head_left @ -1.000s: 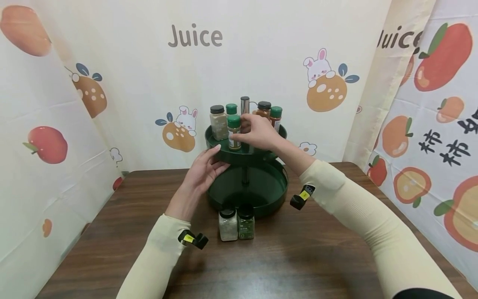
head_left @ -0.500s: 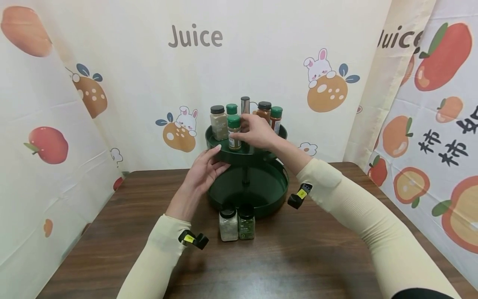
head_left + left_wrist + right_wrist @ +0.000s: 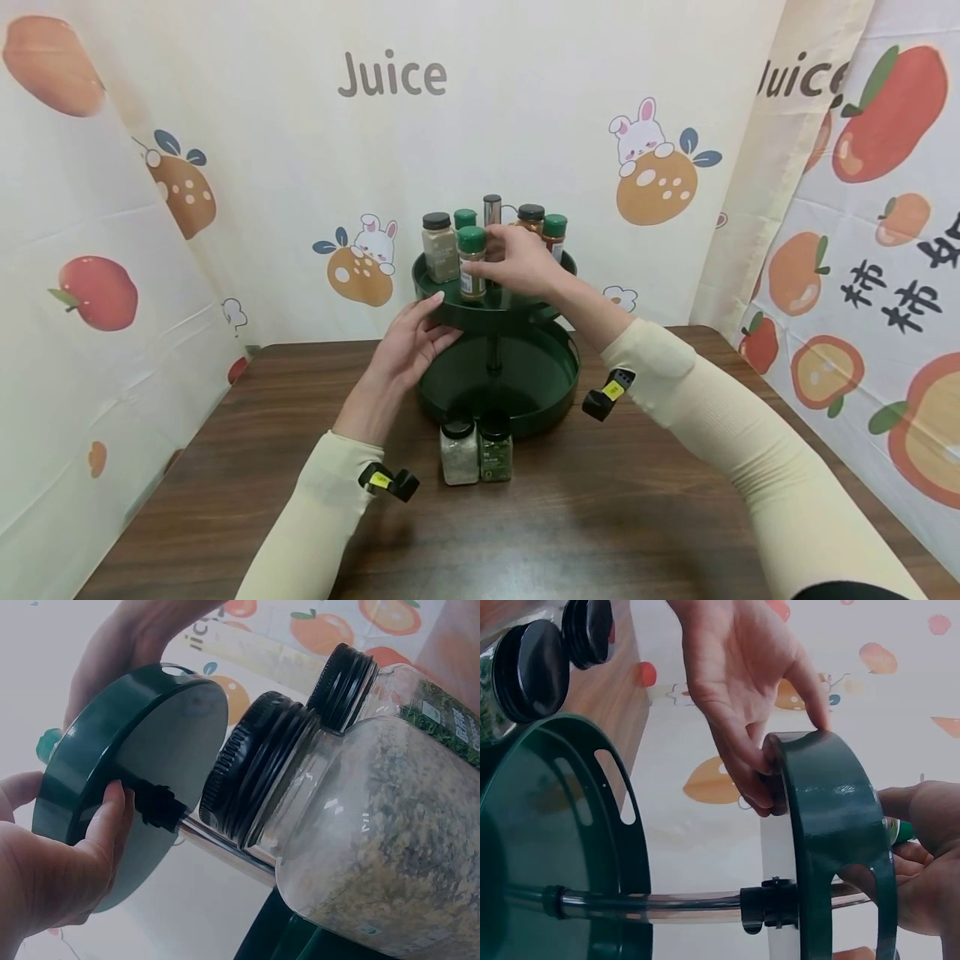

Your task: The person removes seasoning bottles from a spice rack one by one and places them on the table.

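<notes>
My right hand [image 3: 521, 265] pinches a small green-capped spice bottle [image 3: 472, 241] between thumb and fingers, upright at the front of the upper tray [image 3: 491, 318] of a dark green two-tier rack. Its base is at or just above the tray floor; I cannot tell which. My left hand [image 3: 405, 343] grips that tray's left edge, thumb at the rim and fingers underneath, as the left wrist view shows on the tray [image 3: 97, 761]. In the right wrist view, the right hand [image 3: 934, 855] is beyond the tray wall [image 3: 840, 802], which mostly hides the bottle.
Upper-tray neighbours include a black-capped jar [image 3: 441, 254], another green-capped bottle [image 3: 465, 218], an orange jar [image 3: 531, 218] and a red green-capped bottle [image 3: 555, 229]. Two black-capped jars, one pale [image 3: 459, 457] and one green [image 3: 495, 457], stand before the lower tray [image 3: 517, 392] on the wooden table [image 3: 300, 392].
The pinched bottle and my right hand have shifted very slightly up and to the right. My left hand stays in place on the tray.
</notes>
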Tool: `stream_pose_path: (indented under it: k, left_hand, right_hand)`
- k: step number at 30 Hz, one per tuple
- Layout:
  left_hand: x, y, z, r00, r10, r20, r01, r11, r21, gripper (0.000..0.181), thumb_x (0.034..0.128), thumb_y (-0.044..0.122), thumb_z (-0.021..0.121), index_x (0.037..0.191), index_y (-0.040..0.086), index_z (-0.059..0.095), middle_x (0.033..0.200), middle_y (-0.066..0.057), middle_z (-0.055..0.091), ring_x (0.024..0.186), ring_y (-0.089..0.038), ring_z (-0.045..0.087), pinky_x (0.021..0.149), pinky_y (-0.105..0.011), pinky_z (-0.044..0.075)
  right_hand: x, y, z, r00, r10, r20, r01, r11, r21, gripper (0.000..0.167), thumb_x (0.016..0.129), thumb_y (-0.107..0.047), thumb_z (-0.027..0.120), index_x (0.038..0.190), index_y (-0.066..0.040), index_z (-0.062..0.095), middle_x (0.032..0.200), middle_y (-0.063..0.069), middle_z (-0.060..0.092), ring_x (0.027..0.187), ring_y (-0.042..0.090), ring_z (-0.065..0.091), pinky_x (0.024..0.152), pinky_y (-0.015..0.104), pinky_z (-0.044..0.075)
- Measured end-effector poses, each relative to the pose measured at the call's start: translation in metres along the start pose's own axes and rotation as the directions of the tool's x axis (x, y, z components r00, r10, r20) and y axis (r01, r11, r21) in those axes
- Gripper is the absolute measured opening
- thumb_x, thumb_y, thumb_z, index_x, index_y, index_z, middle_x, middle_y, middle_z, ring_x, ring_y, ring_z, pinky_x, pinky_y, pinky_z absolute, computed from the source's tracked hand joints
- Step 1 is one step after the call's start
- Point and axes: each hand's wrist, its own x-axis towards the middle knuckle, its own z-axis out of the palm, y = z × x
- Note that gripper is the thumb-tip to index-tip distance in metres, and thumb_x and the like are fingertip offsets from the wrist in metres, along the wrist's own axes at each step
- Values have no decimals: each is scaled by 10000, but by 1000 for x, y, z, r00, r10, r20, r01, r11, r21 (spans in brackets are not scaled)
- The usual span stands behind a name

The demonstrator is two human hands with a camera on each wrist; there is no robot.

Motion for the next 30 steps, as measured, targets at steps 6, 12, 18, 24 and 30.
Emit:
stream_pose_path:
  k: [6,12,18,24,30]
  left_hand:
    - [-1,-1,0,1000,4,11,-4,1000,1,651,1116,280,555,1644,56,247,1582,-228,418,1104,-194,670,1085,-402,518]
    - [-1,-2,1,1000,8,16,-8,1000,1,631,1118,277,552,1637,64,261,1584,-232,409,1109,-202,673,1084,-410,519]
    - [-2,0,1,1000,6,10,-6,1000,4,630,1115,281,557,1634,74,265,1578,-220,415,1114,-206,667,1072,-392,534]
    - [-1,0,1,1000,1,-3,-1,1000,-1,629,1114,282,561,1634,81,271,1597,-224,398,1137,-214,653,1084,-395,527]
    - [-1,0,2,1000,-3,-8,3,1000,3,645,1109,288,571,1637,82,262,1586,-216,411,1151,-218,645,1098,-403,513]
  right_hand:
    - [-6,-6,-5,999,-5,-32,6,999,38,574,991,-338,769,1467,-85,574,1301,80,718,1266,234,665,1107,511,502]
    - [-15,-13,-13,997,-29,-70,37,993,113,556,985,-310,779,1460,-89,591,1260,70,736,1212,204,697,1088,491,519]
    - [-27,-21,-22,994,-63,-91,80,975,206,516,977,-294,787,1432,-111,624,1262,54,734,1200,191,698,1067,475,531]
    - [-43,-24,-24,989,-90,-115,118,955,271,501,971,-280,795,1419,-120,638,1251,40,745,1168,173,712,1047,464,543]
    - [-60,-23,-24,985,-126,-121,155,947,281,454,968,-285,801,1373,-129,666,1199,24,759,1112,168,732,998,444,575]
